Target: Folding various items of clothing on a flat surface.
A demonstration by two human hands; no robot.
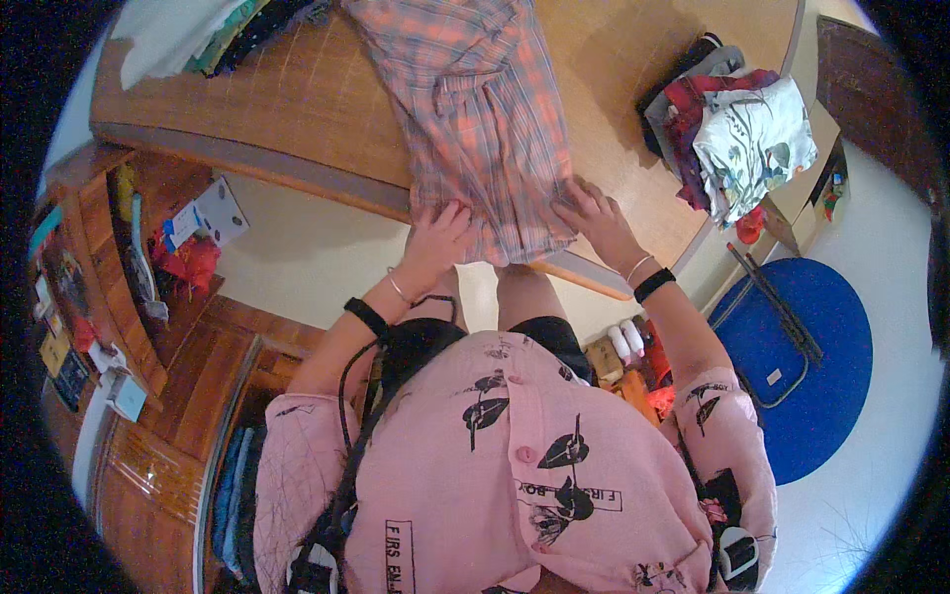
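A plaid shirt point(493, 126) in grey and orange lies lengthwise over the wooden table, its near end reaching past the front edge. My left hand point(441, 241) rests on the left near corner of the cloth, fingers spread a little and bent. At the right near corner, my right hand point(594, 215) touches the shirt's side edge, with its thumb and fingers at the fabric. Whether either hand pinches the cloth cannot be told. The shirt shows creases and folded layers down its middle.
A stack of folded clothes point(757, 141), a white printed one on top, sits on the right of the wooden table point(297, 111). More fabric point(237, 37) lies at the far left. Open wooden shelves point(111, 275) stand left; a blue round folding stool or table point(809, 379) leans at right.
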